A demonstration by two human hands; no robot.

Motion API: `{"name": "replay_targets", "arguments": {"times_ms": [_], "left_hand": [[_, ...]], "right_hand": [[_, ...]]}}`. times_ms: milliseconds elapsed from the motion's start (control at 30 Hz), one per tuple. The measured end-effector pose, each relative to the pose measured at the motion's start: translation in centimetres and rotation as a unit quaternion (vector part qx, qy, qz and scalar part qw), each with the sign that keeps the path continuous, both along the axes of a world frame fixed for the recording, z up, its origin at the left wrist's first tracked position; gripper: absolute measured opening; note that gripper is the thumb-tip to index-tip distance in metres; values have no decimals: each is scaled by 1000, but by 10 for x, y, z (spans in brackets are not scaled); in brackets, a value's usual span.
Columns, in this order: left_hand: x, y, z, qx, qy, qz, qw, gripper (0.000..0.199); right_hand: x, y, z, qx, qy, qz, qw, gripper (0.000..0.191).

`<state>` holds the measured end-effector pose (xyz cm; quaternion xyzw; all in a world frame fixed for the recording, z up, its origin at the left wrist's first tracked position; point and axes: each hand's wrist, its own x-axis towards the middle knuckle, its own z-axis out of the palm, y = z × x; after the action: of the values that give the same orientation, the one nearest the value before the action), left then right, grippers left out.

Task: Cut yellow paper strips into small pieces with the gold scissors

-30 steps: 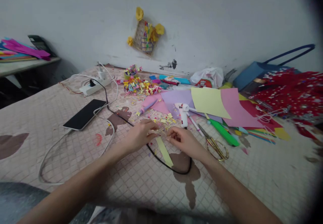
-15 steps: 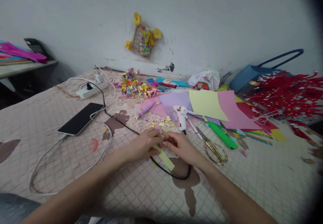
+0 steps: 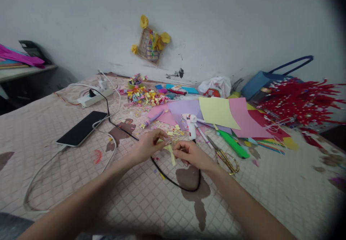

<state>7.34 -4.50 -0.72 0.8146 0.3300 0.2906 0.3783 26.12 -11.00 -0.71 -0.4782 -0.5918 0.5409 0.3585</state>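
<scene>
Between my two hands is a pale yellow paper strip [image 3: 171, 155], one end hanging down toward the table. My left hand [image 3: 150, 144] pinches its upper end with thumb and fingers. My right hand [image 3: 192, 154] is closed at the strip's right side, its fingertips against the paper; the exact grip is partly hidden. Just beyond my right hand stands a white glue gun [image 3: 191, 126], its black cord [image 3: 173, 182] looping beneath my hands. Gold-handled scissors [image 3: 225, 158] and a green cutter [image 3: 233, 144] lie to the right. Small yellow paper scraps [image 3: 177, 131] are scattered behind my hands.
A phone [image 3: 82, 129] lies at left, cabled, near a white power strip [image 3: 95, 97]. Coloured paper sheets [image 3: 218, 112] spread at the back right, beside a red beaded bundle [image 3: 302, 105] and a blue bag [image 3: 266, 81]. Colourful paper pieces [image 3: 146, 96] are heaped near the wall.
My hands have lifted and turned the yellow strip, which lay slanting toward me and now hangs shorter between the fingers. My left hand has shifted left and opened outward a little. The view has shifted slightly.
</scene>
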Motion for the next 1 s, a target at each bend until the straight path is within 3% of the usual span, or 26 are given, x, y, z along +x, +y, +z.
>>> {"name": "replay_targets", "arguments": {"times_ms": [200, 300, 433, 567, 767, 900, 1000], "left_hand": [[11, 14, 13, 26, 17, -6, 1000, 21], [18, 23, 17, 15, -66, 11, 998, 23], [24, 21, 10, -22, -174, 87, 981, 25], [23, 5, 5, -58, -148, 24, 987, 23], [26, -5, 4, -135, -160, -51, 976, 23], [29, -4, 0, -180, -205, -63, 960, 22], [27, -4, 3, -157, -197, -64, 966, 17]], "right_hand": [[3, 4, -3, -2, 42, -56, 998, 24], [5, 6, -5, -3, 69, -85, 994, 22], [3, 7, -8, -23, 123, -110, 986, 20], [-3, 6, -10, -48, 203, -130, 969, 21], [-10, 3, -10, -53, 217, -147, 964, 22], [-11, 1, -10, -57, 215, -139, 965, 21], [-10, 1, -9, -47, 215, -150, 964, 21]]}}
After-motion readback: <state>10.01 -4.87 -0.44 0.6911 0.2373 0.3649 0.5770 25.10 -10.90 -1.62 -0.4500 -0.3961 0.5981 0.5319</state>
